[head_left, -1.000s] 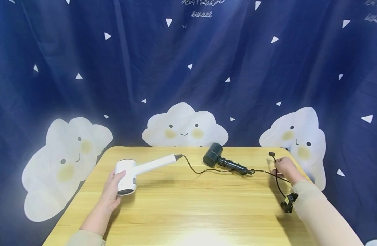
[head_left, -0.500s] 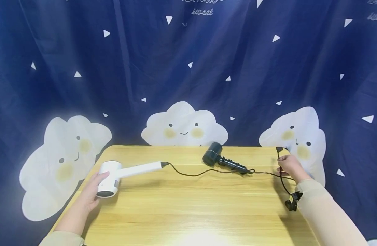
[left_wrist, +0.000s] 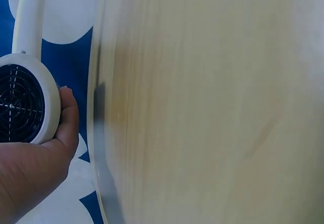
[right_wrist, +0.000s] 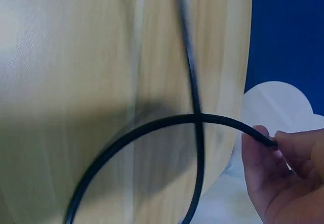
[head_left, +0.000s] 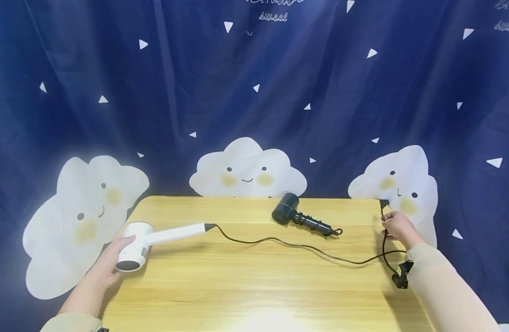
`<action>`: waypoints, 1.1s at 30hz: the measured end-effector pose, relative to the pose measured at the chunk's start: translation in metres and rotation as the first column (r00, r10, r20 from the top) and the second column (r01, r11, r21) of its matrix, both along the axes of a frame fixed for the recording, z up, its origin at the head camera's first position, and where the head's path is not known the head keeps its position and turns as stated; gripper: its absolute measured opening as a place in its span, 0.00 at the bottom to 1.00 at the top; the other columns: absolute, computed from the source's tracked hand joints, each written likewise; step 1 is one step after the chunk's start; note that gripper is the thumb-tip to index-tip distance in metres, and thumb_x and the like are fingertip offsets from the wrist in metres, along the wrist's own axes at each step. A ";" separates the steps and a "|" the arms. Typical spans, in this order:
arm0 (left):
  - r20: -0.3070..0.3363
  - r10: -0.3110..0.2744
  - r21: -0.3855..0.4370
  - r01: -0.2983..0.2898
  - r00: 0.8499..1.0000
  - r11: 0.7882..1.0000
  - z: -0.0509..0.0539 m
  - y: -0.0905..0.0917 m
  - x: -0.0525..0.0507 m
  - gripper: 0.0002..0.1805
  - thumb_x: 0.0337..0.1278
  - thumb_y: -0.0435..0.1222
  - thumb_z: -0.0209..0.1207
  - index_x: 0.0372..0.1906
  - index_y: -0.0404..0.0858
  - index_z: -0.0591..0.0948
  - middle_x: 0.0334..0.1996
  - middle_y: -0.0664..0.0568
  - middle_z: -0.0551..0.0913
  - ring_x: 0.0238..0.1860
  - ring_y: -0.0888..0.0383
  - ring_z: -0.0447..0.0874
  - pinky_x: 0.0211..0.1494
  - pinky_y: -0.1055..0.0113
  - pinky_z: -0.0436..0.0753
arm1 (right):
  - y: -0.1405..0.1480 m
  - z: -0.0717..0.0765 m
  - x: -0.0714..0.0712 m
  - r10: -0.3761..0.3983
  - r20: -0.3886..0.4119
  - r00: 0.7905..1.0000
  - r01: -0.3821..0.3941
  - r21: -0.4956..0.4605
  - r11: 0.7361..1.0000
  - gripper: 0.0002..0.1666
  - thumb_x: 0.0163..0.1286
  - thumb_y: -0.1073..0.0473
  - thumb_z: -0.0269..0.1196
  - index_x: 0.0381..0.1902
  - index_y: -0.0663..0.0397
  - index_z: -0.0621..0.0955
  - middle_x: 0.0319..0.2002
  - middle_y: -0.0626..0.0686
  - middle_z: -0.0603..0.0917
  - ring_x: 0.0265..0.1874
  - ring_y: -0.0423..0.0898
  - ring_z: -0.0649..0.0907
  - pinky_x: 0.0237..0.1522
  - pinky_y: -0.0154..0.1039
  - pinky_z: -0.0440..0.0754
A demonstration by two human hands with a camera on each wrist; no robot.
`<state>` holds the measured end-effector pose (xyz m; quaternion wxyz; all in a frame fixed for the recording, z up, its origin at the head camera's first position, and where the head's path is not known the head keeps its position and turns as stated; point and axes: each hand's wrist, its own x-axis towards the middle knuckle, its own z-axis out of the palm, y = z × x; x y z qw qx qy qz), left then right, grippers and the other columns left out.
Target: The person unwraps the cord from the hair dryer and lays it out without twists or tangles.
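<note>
A white hair dryer (head_left: 134, 246) is held above the table's left side, its handle pointing right. My left hand (head_left: 107, 267) grips it round the barrel; in the left wrist view the round dark grille (left_wrist: 20, 102) faces the camera. From the handle's end a black cord (head_left: 275, 239) runs across to the right. Over the far right corner, my right hand (head_left: 400, 229) pinches this cord between thumb and fingers, with the plug (head_left: 384, 203) sticking up past the fingertips. In the right wrist view two lengths of cord (right_wrist: 152, 125) cross beside the hand.
A black hair dryer (head_left: 285, 210) lies near the table's back edge, its cord wound round the handle (head_left: 312, 223). The wooden table (head_left: 238, 281) has rounded back corners. Behind it hangs a blue curtain (head_left: 221, 83) with clouds. A small black camera (head_left: 402, 275) sits at my right wrist.
My left hand has carried the white hair dryer leftward and nearer. The right hand has shifted slightly right. The cord has come away from the black dryer's handle and now passes in front of it.
</note>
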<state>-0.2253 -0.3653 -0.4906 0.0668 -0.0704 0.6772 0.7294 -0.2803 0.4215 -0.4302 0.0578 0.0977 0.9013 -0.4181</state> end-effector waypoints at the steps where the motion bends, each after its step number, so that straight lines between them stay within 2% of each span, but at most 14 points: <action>1: 0.000 -0.001 0.003 0.001 1.000 1.000 0.000 -0.001 0.000 0.25 0.77 0.44 0.47 0.67 0.36 0.57 0.35 0.60 0.82 0.35 0.63 0.83 0.40 0.70 0.85 | 0.002 0.000 0.000 -0.001 -0.003 1.000 0.001 0.011 1.000 0.13 0.75 0.70 0.46 0.51 0.78 0.66 0.47 0.74 0.71 0.30 0.47 0.84 0.41 0.51 0.88; 6: -0.010 -0.020 0.029 0.020 1.000 0.999 -0.003 -0.009 -0.003 0.09 0.78 0.43 0.46 0.56 0.52 0.66 0.35 0.59 0.84 0.35 0.62 0.84 0.39 0.69 0.86 | 0.011 -0.001 0.000 0.009 -0.022 1.000 -0.008 0.045 0.999 0.12 0.74 0.71 0.48 0.49 0.77 0.67 0.46 0.75 0.72 0.30 0.48 0.85 0.37 0.47 0.88; 10: 0.020 -0.024 0.021 0.023 1.000 1.000 -0.004 -0.013 -0.003 0.09 0.77 0.45 0.47 0.55 0.59 0.65 0.35 0.58 0.83 0.36 0.62 0.84 0.40 0.67 0.87 | 0.016 0.001 -0.002 0.027 -0.043 0.999 -0.025 0.063 0.998 0.10 0.72 0.70 0.49 0.47 0.76 0.69 0.45 0.75 0.74 0.30 0.50 0.86 0.36 0.47 0.89; 12: 0.049 -0.012 0.001 0.012 0.999 1.000 -0.005 -0.014 -0.003 0.13 0.76 0.45 0.48 0.59 0.56 0.64 0.35 0.58 0.83 0.36 0.61 0.84 0.40 0.66 0.87 | 0.017 0.002 -0.003 0.037 -0.048 0.998 -0.033 0.070 0.997 0.10 0.72 0.70 0.50 0.46 0.76 0.70 0.44 0.74 0.75 0.30 0.50 0.86 0.36 0.48 0.89; 16: 0.098 -0.004 -0.051 0.009 0.995 0.999 -0.005 -0.016 -0.003 0.31 0.76 0.46 0.48 0.73 0.38 0.54 0.35 0.56 0.81 0.35 0.60 0.84 0.41 0.65 0.87 | 0.018 0.002 -0.005 0.058 -0.046 0.997 -0.054 0.074 0.996 0.10 0.72 0.71 0.51 0.47 0.77 0.70 0.42 0.73 0.77 0.29 0.50 0.86 0.36 0.48 0.89; 19: 0.110 -0.019 -0.088 0.028 0.994 0.996 -0.006 -0.018 -0.003 0.36 0.77 0.46 0.47 0.74 0.29 0.47 0.35 0.56 0.81 0.35 0.60 0.84 0.41 0.64 0.87 | 0.017 -0.003 -0.006 0.079 -0.041 0.996 -0.076 0.083 0.994 0.12 0.72 0.72 0.51 0.49 0.80 0.70 0.42 0.75 0.77 0.29 0.51 0.85 0.35 0.49 0.89; 23: 0.120 -0.025 -0.106 0.038 0.992 0.994 -0.008 -0.021 -0.001 0.33 0.77 0.45 0.46 0.71 0.27 0.50 0.34 0.56 0.81 0.35 0.59 0.84 0.41 0.64 0.87 | 0.015 -0.015 -0.006 0.105 -0.016 0.994 -0.103 0.112 0.988 0.16 0.73 0.71 0.51 0.53 0.82 0.70 0.45 0.78 0.77 0.28 0.50 0.84 0.34 0.49 0.88; 26: 0.133 -0.030 -0.098 0.043 0.991 0.994 -0.010 -0.023 0.001 0.36 0.77 0.45 0.46 0.73 0.27 0.47 0.35 0.56 0.81 0.35 0.60 0.84 0.42 0.63 0.87 | 0.013 -0.023 -0.007 0.117 0.003 0.993 -0.117 0.138 0.984 0.18 0.73 0.71 0.51 0.55 0.83 0.70 0.46 0.79 0.77 0.28 0.49 0.83 0.34 0.48 0.88; 30: 0.160 -0.030 -0.119 0.050 0.987 0.992 -0.010 -0.025 0.004 0.40 0.76 0.47 0.47 0.75 0.27 0.42 0.35 0.56 0.81 0.36 0.59 0.84 0.44 0.62 0.87 | 0.012 -0.032 -0.008 0.129 -0.010 0.992 -0.125 0.181 0.976 0.20 0.72 0.71 0.53 0.55 0.86 0.70 0.42 0.77 0.79 0.27 0.48 0.83 0.32 0.48 0.88; 33: 0.175 -0.008 -0.142 0.033 0.984 0.989 -0.010 -0.024 0.004 0.44 0.75 0.49 0.49 0.76 0.28 0.40 0.35 0.56 0.80 0.36 0.59 0.84 0.44 0.62 0.87 | 0.011 -0.040 -0.008 0.139 -0.026 0.990 -0.131 0.209 0.969 0.21 0.69 0.71 0.54 0.54 0.87 0.71 0.39 0.75 0.81 0.25 0.48 0.84 0.30 0.47 0.88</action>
